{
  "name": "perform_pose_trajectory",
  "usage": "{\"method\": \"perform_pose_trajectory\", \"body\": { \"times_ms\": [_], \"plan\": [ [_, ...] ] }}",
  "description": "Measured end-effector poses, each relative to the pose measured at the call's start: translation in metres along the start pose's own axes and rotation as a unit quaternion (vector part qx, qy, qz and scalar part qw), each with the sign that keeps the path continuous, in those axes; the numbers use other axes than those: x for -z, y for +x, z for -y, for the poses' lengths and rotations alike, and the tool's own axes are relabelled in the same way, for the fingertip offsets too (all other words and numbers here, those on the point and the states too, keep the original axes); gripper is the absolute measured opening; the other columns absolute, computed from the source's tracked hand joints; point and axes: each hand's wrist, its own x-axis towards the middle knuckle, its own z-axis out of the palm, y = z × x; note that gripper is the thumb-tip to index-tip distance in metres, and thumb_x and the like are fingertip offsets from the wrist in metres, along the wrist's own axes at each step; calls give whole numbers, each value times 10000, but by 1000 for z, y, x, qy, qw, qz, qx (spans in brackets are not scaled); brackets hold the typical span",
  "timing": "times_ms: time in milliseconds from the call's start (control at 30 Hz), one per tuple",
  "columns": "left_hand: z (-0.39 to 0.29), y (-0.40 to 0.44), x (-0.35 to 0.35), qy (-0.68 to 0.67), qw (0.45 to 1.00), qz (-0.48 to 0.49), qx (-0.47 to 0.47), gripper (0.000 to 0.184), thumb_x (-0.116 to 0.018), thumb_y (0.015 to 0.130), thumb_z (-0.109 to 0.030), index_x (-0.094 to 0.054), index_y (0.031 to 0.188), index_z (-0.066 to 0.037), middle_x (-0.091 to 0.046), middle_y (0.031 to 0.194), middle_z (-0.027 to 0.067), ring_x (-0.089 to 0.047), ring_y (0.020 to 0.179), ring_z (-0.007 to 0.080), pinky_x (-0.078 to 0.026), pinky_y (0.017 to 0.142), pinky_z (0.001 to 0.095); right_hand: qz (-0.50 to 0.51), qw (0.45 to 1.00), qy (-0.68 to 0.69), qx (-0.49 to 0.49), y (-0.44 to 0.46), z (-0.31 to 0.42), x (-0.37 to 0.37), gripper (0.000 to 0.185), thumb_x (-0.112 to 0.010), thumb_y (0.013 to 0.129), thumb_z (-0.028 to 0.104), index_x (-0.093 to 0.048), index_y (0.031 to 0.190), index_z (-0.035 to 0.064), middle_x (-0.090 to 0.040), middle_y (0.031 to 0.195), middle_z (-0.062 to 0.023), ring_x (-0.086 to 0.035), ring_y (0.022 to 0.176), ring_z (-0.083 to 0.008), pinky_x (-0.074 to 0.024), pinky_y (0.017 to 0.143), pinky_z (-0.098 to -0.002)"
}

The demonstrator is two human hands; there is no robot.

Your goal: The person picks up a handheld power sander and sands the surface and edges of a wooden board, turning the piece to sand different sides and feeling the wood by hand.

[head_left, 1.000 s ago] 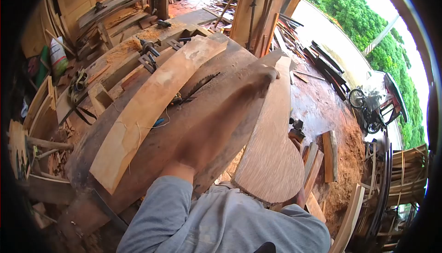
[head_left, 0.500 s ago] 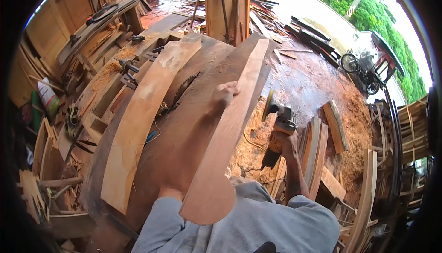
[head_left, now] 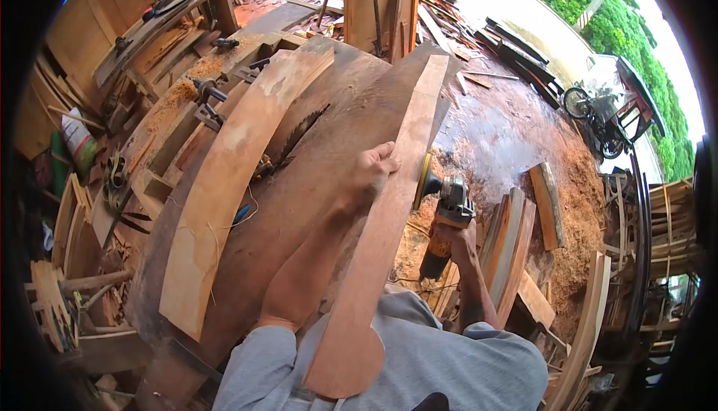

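A long reddish-brown wooden board (head_left: 385, 235), with a rounded lobe at its near end, reaches from my torso out over the workbench. My left hand (head_left: 376, 167) is closed on its left edge around mid-length, fingertips on top. In my right hand (head_left: 455, 240) is an angle grinder (head_left: 455, 203), gripped around its body. Its yellow-rimmed sanding disc (head_left: 423, 181) stands on edge, right up at the board's right side; whether it touches is hard to tell. Left of my forearm lies a wide, pale curved plank (head_left: 239, 153) on the bench.
The brown workbench (head_left: 321, 138) carries a handsaw (head_left: 301, 136) beside the curved plank. Clamps (head_left: 209, 91) sit along the left. Wood offcuts (head_left: 511, 243) and sawdust (head_left: 580, 194) cover the floor at right. A wooden post (head_left: 362, 14) rises behind the bench; a motorcycle (head_left: 598, 119) stands farther off.
The grinder has moved left and slightly down, bringing its disc to the board's edge. My left hand keeps hold of the board, whose near end now sits lower in view.
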Motion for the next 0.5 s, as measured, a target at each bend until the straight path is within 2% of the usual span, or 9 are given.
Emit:
{"method": "perform_pose_trajectory", "body": {
  "times_ms": [33,67,200,333,433,500],
  "plan": [
    [5,4,4,-4,1000,-5,-2,599,-566,978,-108,-386,1463,193,-596,1404,214,-620,1192,178,-479,1005,255,5,1000,-4,-2,5,0,1,261,-762,728,35,-709,978,-14,-724,848,-83,-689,706,-187,-558,667,-340],
    [8,7,7,8,1000,10,-1,637,-569,973,-107,-340,1483,199,-523,1474,244,-576,1269,207,-444,1059,271,4,1000,8,-1,8,0,1,254,-761,730,40,-702,971,-16,-717,834,-87,-683,689,-192,-555,648,-345],
    [9,6,8,1,999,33,15,690,-573,946,-90,-292,1502,206,-402,1574,287,-480,1400,251,-361,1153,293,15,998,65,15,34,-12,10,263,-758,734,56,-665,966,-25,-691,788,-107,-686,665,-226,-561,608,-366],
    [22,10,10,-34,999,40,7,689,-570,928,-76,-303,1496,208,-406,1573,285,-482,1399,246,-364,1146,281,38,995,86,32,80,-34,32,262,-706,736,54,-652,981,-23,-685,783,-123,-683,647,-243,-563,591,-373],
    [13,-2,8,-12,1000,7,-1,680,-563,914,-64,-324,1487,212,-459,1541,262,-523,1341,227,-386,1118,275,43,996,68,36,103,-26,34,244,-649,741,59,-648,975,-12,-683,777,-128,-667,615,-244,-554,568,-364],
    [-21,-24,-1,-44,997,62,18,647,-567,908,-60,-376,1466,207,-539,1469,224,-574,1245,198,-430,1055,262,20,996,85,10,118,-19,35,280,-656,739,67,-649,1007,-13,-680,772,-127,-659,607,-238,-552,565,-363]
  ]
}}
